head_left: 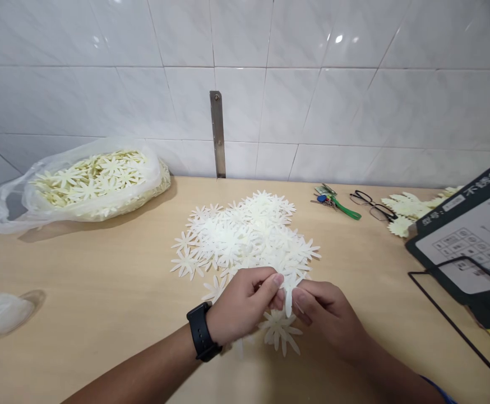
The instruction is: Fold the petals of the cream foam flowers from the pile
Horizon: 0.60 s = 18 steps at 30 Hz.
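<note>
A white flower-shaped cutout (289,294) is pinched between my two hands, just in front of a heap of similar cutouts (249,230). My left hand (245,297), with a black watch on its wrist, grips one side of it between thumb and fingers. On the other side, my right hand (324,311) is closed on its petals, and parts of the cutout are hidden by the fingers. Below the hands, a loose flower cutout (279,331) lies flat on the table.
A clear plastic bag (152,179) full of cutouts stands at the back left. Keys with a green strap (348,210), glasses (373,206) and more cutouts (408,206) lie at the back right. A printed box (463,247) and black wire frame (442,320) occupy the right edge.
</note>
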### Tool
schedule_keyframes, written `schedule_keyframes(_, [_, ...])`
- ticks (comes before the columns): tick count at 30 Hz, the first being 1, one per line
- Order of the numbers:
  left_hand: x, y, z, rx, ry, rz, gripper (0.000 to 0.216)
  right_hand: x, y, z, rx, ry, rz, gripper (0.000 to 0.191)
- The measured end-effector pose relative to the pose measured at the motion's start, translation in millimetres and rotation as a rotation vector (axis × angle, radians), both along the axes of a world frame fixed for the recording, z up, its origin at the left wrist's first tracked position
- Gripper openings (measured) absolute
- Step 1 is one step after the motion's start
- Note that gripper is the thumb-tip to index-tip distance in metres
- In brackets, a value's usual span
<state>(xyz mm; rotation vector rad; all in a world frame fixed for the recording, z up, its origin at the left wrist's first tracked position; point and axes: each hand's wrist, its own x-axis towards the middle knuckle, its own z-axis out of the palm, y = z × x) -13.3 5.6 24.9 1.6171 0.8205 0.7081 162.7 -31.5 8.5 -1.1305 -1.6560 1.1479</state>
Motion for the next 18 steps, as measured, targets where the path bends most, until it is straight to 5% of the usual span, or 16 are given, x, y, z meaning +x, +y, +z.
schedule_keyframes(7, [-0.2, 6.3, -3.4, -0.163, -0.155, 0.054, 0.022, 2.4, 2.1, -6.7, -0.055, -0.006, -0.078, 0.045])
schedule_keyframes(18, [-0.1, 9.0, -7.5, -0.188, -0.176, 0.132, 0.033, 0.4, 5.1, -6.5, -0.145, 0.018, -0.096, 0.044])
